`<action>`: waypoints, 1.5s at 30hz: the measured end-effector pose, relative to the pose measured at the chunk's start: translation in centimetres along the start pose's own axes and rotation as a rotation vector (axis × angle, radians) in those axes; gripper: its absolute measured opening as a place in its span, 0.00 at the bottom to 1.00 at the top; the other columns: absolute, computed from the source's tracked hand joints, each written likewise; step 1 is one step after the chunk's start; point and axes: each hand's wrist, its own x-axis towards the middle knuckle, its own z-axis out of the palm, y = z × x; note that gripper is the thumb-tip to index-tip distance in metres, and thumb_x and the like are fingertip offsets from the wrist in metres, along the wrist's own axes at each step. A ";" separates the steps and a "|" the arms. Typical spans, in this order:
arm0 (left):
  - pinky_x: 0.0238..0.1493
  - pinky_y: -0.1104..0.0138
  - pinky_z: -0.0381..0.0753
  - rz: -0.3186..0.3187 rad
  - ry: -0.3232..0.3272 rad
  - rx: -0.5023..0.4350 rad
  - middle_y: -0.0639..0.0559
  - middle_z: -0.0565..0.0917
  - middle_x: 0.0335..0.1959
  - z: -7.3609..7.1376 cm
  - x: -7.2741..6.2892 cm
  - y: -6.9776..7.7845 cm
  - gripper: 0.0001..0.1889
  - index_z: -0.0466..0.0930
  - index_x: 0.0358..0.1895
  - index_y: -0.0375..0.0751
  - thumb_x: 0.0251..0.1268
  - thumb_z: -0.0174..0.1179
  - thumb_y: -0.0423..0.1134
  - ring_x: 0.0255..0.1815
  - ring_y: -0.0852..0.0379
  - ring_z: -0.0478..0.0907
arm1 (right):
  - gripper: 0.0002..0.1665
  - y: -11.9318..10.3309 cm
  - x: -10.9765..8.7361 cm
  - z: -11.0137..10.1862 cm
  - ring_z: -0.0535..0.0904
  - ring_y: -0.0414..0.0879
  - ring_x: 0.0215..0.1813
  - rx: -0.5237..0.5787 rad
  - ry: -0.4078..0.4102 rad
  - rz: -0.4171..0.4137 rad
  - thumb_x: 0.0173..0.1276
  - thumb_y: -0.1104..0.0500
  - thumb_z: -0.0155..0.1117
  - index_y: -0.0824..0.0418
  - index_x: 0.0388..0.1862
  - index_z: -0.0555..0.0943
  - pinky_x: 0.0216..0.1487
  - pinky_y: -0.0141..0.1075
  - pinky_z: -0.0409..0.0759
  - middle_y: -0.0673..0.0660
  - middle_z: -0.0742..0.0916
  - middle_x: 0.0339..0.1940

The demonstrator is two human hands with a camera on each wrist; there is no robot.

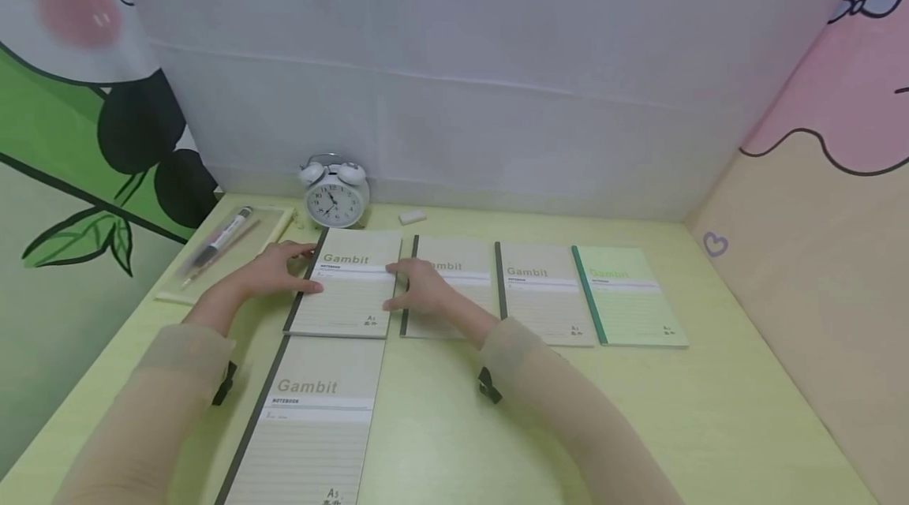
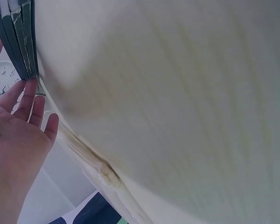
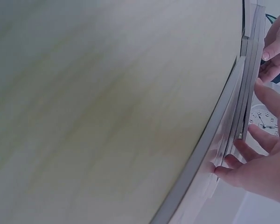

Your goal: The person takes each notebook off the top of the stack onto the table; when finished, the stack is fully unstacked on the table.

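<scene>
A stack of several notebooks (image 1: pixel 341 308), a pale "Gambit" cover on top, lies at the table's left-centre. My left hand (image 1: pixel 266 270) touches its dark spine side, thumb at the cover's edge; the spines (image 2: pixel 14 37) show one above another in the left wrist view. Along the opposite edge, the extended fingers of my right hand (image 1: pixel 426 290) touch the stack. Another pale notebook (image 1: pixel 312 430) lies just in front of it. To the right lie a pale notebook (image 1: pixel 469 252) partly hidden by my right hand, a second pale notebook (image 1: pixel 543 304) and a green notebook (image 1: pixel 632 312).
Behind the stack stands a white twin-bell alarm clock (image 1: pixel 335 201), with a small white eraser (image 1: pixel 412 217) beside it. A pale tray (image 1: pixel 173 296) at the back left carries a marker (image 1: pixel 223 237) and a thin pencil-like stick. A white sheet (image 1: pixel 497 79) hangs behind the table.
</scene>
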 end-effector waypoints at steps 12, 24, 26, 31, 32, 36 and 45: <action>0.64 0.40 0.56 -0.043 0.005 -0.135 0.30 0.56 0.69 -0.1 0.3 0.2 0.49 0.54 0.72 0.33 0.52 0.68 0.54 0.68 0.31 0.54 | 0.44 -0.6 -0.3 -0.3 0.67 0.51 0.68 0.102 0.131 0.006 0.53 0.60 0.74 0.57 0.69 0.66 0.66 0.39 0.66 0.58 0.64 0.72; 0.55 0.51 0.66 0.040 0.067 -0.140 0.37 0.73 0.51 -1.1 1.0 1.0 0.43 0.54 0.71 0.33 0.58 0.66 0.45 0.56 0.42 0.67 | 0.45 -1.1 -0.3 -2.3 0.78 0.43 0.44 0.560 0.164 0.039 0.51 0.73 0.71 0.59 0.69 0.66 0.40 0.28 0.79 0.58 0.62 0.72; 0.55 0.50 0.66 0.055 0.067 -0.151 0.37 0.74 0.50 -1.5 1.0 1.3 0.43 0.53 0.72 0.33 0.58 0.66 0.45 0.56 0.42 0.67 | 0.45 -1.1 -0.4 -2.8 0.78 0.43 0.44 0.599 0.168 0.036 0.51 0.73 0.70 0.58 0.69 0.67 0.40 0.29 0.79 0.56 0.63 0.72; 0.59 0.46 0.64 0.081 0.048 -0.163 0.37 0.73 0.50 -2.3 1.1 2.2 0.44 0.50 0.73 0.34 0.59 0.66 0.45 0.58 0.40 0.67 | 0.44 -0.7 -0.4 -3.7 0.76 0.43 0.46 0.605 0.168 0.040 0.52 0.72 0.70 0.56 0.69 0.68 0.39 0.30 0.79 0.54 0.66 0.69; 0.59 0.45 0.64 0.086 0.044 -0.161 0.37 0.73 0.50 -2.4 1.1 2.4 0.45 0.49 0.73 0.34 0.58 0.66 0.44 0.58 0.39 0.66 | 0.44 -0.6 -0.4 -3.9 0.76 0.43 0.47 0.601 0.169 0.040 0.52 0.72 0.70 0.56 0.69 0.67 0.39 0.30 0.79 0.54 0.66 0.69; 0.59 0.44 0.63 0.097 0.039 -0.148 0.37 0.73 0.49 -2.6 1.1 3.4 0.46 0.46 0.74 0.35 0.58 0.66 0.41 0.57 0.37 0.66 | 0.45 -0.6 -0.7 -4.7 0.77 0.46 0.49 0.627 0.169 0.037 0.52 0.74 0.69 0.55 0.69 0.67 0.41 0.31 0.80 0.53 0.64 0.71; 0.56 0.45 0.66 0.150 0.082 -0.194 0.38 0.71 0.48 -3.3 1.0 5.6 0.39 0.55 0.71 0.41 0.59 0.65 0.36 0.54 0.40 0.67 | 0.46 -0.2 -1.7 -6.3 0.76 0.45 0.52 0.644 0.190 0.033 0.52 0.75 0.68 0.54 0.69 0.67 0.42 0.31 0.80 0.53 0.63 0.73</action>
